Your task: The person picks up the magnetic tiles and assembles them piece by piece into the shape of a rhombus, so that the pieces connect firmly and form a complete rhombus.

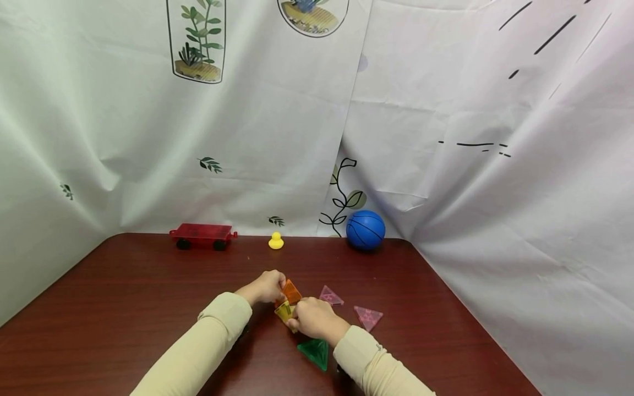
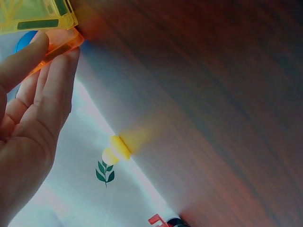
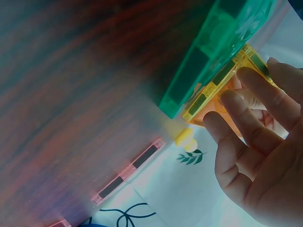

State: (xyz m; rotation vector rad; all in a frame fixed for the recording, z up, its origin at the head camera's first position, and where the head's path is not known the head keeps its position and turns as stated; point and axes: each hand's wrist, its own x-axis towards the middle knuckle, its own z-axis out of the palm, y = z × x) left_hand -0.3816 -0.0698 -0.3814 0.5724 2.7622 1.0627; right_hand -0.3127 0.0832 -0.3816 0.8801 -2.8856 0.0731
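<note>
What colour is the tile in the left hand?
The tile is orange; the left wrist view shows it best.

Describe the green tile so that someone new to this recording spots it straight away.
On the dark brown table, find the person's right hand near the middle. Just on the near side of that hand is the green tile, a triangle. It is the only green one, and sits lower in the head view than the orange tile, yellow tile and two pink tiles.
</note>
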